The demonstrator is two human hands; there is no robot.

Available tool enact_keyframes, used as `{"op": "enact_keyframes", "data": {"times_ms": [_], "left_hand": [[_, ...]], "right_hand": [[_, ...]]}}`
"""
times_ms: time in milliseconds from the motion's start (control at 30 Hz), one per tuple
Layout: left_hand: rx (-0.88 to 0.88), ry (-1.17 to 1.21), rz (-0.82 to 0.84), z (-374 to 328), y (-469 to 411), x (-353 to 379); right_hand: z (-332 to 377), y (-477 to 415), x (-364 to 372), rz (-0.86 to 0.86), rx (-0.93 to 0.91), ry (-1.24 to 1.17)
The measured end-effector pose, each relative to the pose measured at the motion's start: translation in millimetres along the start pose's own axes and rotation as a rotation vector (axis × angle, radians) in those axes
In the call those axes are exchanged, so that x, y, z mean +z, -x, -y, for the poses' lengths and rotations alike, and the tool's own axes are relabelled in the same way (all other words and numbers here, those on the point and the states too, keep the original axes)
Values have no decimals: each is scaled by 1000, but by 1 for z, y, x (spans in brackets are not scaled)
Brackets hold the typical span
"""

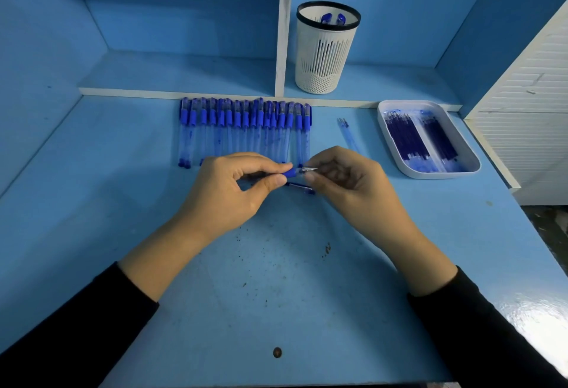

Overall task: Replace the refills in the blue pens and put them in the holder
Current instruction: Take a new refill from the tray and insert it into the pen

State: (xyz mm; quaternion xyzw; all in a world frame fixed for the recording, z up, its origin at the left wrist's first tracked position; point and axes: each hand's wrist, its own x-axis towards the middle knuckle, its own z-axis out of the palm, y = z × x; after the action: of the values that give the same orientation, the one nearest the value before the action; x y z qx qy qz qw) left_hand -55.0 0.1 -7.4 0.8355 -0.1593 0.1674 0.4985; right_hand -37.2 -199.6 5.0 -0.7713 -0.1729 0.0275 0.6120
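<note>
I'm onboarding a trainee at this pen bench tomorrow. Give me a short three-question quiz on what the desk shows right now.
1. True or false: the holder already has pens in it.
2. Next to the pen row, the tray lies: A to its left, B to its right, C in front of it.
3. Fill in: the left hand and right hand together hold one ___.

Key: 1 true; 2 B; 3 pen.
</note>
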Motion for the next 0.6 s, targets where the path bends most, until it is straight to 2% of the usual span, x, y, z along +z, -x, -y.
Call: {"op": "enact_keyframes", "data": {"times_ms": [100, 233, 433, 600], "left_hand": [[-12, -10, 1, 0, 0, 0], [-14, -8, 5, 0, -1, 1], [-55, 24, -13, 1, -2, -3], [-76, 19, -48, 2, -3, -5]], "right_hand": [[2, 0, -1, -1, 34, -130], [2, -1, -1, -42, 3, -91], [3, -2, -9, -124, 99, -269], [3, -6, -18, -193, 127, -318]]}}
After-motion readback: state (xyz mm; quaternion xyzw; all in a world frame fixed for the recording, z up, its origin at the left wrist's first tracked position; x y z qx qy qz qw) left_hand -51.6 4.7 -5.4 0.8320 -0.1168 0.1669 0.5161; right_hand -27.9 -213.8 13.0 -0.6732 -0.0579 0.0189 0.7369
